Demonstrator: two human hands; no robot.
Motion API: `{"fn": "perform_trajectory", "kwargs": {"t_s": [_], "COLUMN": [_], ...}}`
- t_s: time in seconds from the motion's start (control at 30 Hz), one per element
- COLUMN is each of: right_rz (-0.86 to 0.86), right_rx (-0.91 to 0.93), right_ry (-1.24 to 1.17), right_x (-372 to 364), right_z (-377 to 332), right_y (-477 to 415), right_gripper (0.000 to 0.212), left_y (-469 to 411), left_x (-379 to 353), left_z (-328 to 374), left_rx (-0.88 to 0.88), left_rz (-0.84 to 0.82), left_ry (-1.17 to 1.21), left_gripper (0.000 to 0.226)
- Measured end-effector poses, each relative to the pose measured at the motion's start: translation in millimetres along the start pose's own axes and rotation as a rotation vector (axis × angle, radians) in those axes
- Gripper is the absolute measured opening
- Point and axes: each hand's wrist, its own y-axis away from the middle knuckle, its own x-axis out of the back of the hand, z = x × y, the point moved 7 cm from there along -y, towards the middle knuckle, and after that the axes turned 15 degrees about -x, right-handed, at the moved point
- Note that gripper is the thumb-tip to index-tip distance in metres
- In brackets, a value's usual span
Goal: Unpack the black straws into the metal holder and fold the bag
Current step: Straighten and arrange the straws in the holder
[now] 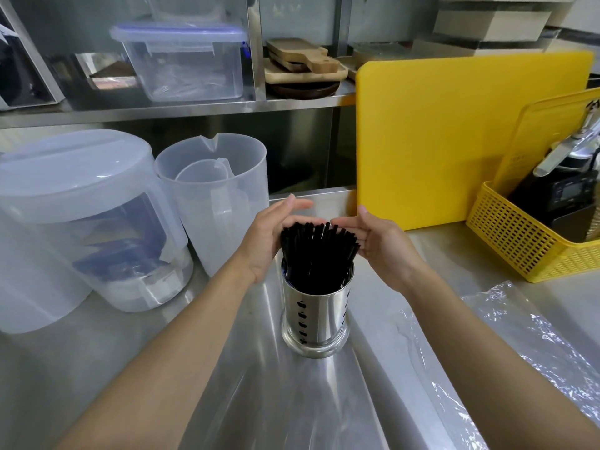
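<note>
Both open palms, left hand and right hand, cup the fanned black straws standing in the metal holder, gripping nothing. Press inward evenly so the holder stays upright, then fold the clear bag lying near the counter's right edge.

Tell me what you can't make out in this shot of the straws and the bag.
Head view:
- Black straws: lower parts hidden inside the metal holder.
- Plastic bag: cut off by the right edge.
- Left hand and right hand: far fingertips behind the straw tops.
- Yellow basket: contents dark, unclear.
</note>
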Motion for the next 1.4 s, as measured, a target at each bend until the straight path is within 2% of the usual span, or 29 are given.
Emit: {"fn": "perform_trajectory", "kwargs": {"t_s": [0.2, 0.3, 0.37, 0.47, 0.9, 1.07, 1.23, 1.4], "right_rz": [-0.019, -0.027, -0.031, -0.035, -0.067, -0.075, -0.042, -0.044], "right_rx": [-0.013, -0.014, -0.016, -0.019, -0.008, 0.048, 0.118, 0.121], "right_ry": [-0.027, -0.041, -0.049, -0.069, -0.079, -0.007, 0.082, 0.079], "right_x": [-1, -1, -2, -2, -4, -6, -8, -7], "right_z": [2, 3, 4, 5, 7, 3, -5, -3], "right_y": [-1, -1, -1, 0, -2, 0, 3, 1], "right_gripper": [0.049, 0.049, 0.048, 0.046, 0.042, 0.033, 0.019, 0.017], "left_y": [2, 3, 5, 7, 12, 11, 8, 3], "left_x": [4, 5, 6, 7, 8, 11, 8, 0], "left_z": [-11, -14, -16, -22, -24, -25, -20, -10], "left_rx": [0.065, 0.065, 0.05, 0.038, 0.022, 0.008, -0.044, -0.129], "left_rz": [0.045, 0.046, 0.024, 0.001, 0.037, 0.059, 0.062, 0.035], "left_ry": [0.139, 0.172, 0.169, 0.137, 0.153, 0.15, -0.009, -0.2], "left_gripper": [0.05, 0.038, 0.034, 0.044, 0.039, 0.038, 0.03, 0.026]}}
